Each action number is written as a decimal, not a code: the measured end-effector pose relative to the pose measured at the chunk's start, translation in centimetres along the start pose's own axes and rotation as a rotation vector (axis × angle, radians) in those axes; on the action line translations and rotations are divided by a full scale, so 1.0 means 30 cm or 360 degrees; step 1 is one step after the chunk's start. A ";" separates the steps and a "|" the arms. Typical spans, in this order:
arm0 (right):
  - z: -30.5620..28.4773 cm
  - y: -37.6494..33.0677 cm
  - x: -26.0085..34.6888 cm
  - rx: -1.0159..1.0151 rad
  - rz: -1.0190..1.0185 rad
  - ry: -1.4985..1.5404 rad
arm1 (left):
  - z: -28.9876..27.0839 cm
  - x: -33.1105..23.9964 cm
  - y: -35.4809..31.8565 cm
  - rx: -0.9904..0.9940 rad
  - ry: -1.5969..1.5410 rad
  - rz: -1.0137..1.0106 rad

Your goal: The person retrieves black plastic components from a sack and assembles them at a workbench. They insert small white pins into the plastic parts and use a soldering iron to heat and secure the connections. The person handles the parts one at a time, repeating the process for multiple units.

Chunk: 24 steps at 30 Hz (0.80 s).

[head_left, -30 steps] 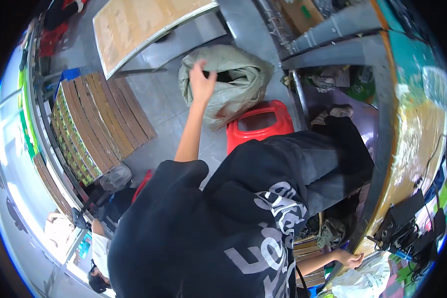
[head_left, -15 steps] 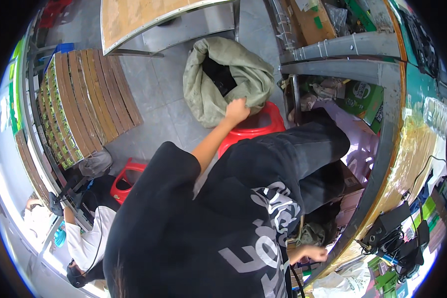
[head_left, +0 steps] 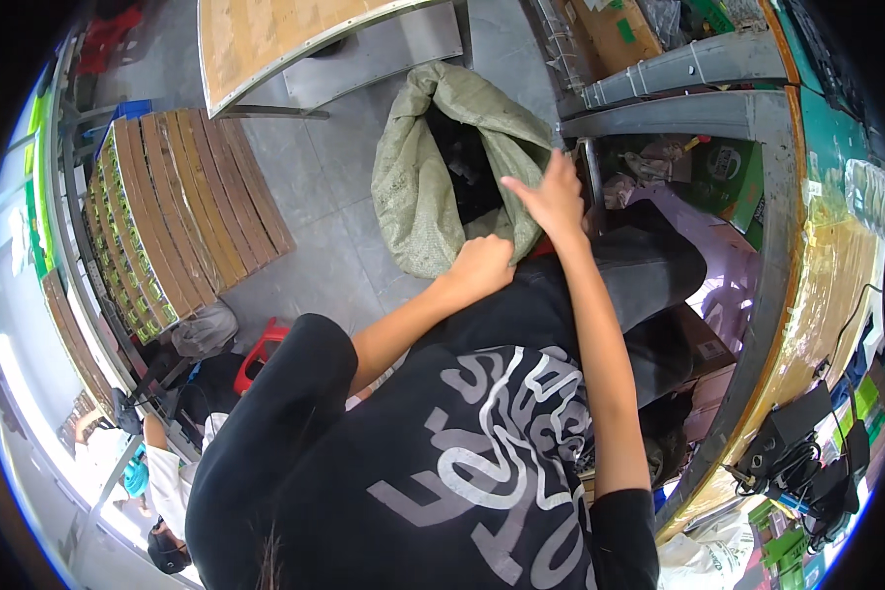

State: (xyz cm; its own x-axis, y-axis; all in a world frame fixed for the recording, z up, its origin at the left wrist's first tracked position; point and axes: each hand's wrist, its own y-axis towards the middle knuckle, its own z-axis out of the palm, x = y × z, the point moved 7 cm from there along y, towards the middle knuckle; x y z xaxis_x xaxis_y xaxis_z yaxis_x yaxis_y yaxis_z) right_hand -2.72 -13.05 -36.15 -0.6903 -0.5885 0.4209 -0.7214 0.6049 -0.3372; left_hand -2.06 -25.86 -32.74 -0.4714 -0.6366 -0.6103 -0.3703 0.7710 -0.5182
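Note:
A grey-green woven sack (head_left: 403, 187) stands on the floor in front of me, its rim rolled outward and dark contents (head_left: 465, 172) showing in its mouth. My left hand (head_left: 482, 265) is closed on the near edge of the sack's rim. At the right side of the rim is my right hand (head_left: 556, 202), open, with its thumb spread from its stretched fingers. Whether those fingertips touch the fabric, I cannot tell. The sack and my body hide most of a red stool.
Stacked brown cartons (head_left: 187, 197) stand to the left, with another red stool (head_left: 261, 349) near them. A wood-topped table (head_left: 305, 44) is ahead. A metal-framed workbench (head_left: 678, 113) runs along the right, a green box (head_left: 728, 177) beneath it. Another person in white (head_left: 167, 487) sits at lower left.
My right hand has come up from the lower right to the sack's right rim. The sack's mouth is wider and tilted toward me, and my left hand has moved slightly nearer.

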 end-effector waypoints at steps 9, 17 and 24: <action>0.308 0.027 -0.234 0.0256 0.0785 0.1638 | -0.042 0.094 -0.009 0.0251 -0.0271 -0.0142; 0.161 -0.094 0.052 0.0345 0.0468 0.2024 | -0.077 0.397 0.004 0.0762 -0.1633 -0.0632; 0.117 -0.185 0.117 0.0587 0.0379 0.1948 | 0.034 0.586 0.366 0.0500 -0.0675 -0.0528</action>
State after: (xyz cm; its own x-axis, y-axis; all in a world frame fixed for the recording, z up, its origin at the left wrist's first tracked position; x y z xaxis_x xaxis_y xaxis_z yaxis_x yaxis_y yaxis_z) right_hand -1.33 -20.36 -35.73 -0.4450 0.4990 0.7436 -0.6969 0.3286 -0.6375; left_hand -13.60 -28.61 -49.77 0.0112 -0.8428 -0.5381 -0.1589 0.5298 -0.8331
